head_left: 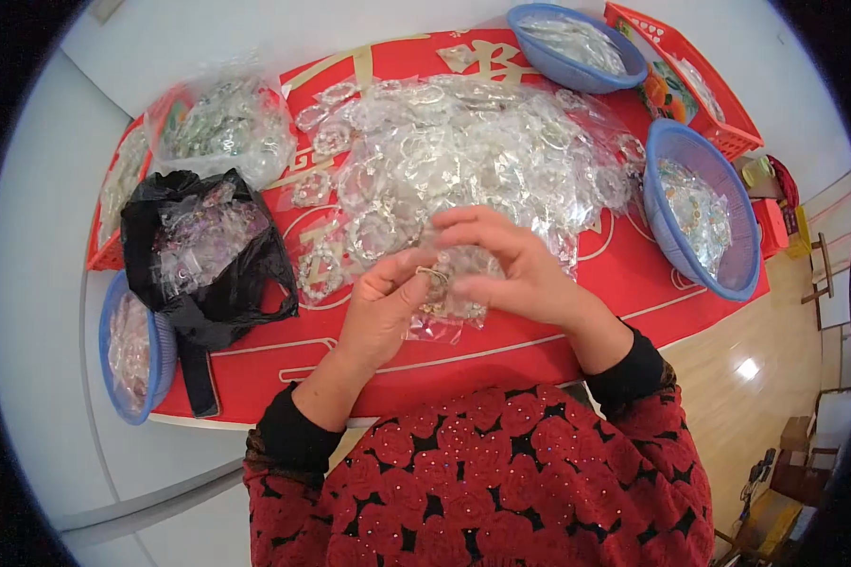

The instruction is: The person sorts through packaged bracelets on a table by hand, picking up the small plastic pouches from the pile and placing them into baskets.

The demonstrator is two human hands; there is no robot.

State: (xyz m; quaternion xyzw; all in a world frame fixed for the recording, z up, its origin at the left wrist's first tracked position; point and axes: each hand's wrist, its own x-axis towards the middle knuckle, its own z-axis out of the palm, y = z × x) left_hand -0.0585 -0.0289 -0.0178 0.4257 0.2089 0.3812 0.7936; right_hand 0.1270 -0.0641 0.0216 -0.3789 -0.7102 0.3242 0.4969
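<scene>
My left hand (384, 308) pinches a beaded bracelet (433, 278) between thumb and fingers, near the table's front. Right beside it, my right hand (512, 265) is curved with thumb and fingers apart, slightly blurred, and I see nothing gripped in it. Under and between the hands lies a small clear plastic bag (437, 327), partly hidden by them. Just beyond my hands spreads a big pile of bracelets in clear bags (473, 151).
A red patterned cloth (615, 326) covers the table. Left are a black bag (151, 222) of purplish packets, a clear bag (227, 128), a blue basket (165, 354) and a dark phone-like slab (199, 383). Right are blue baskets (667, 213) and a red crate (738, 137).
</scene>
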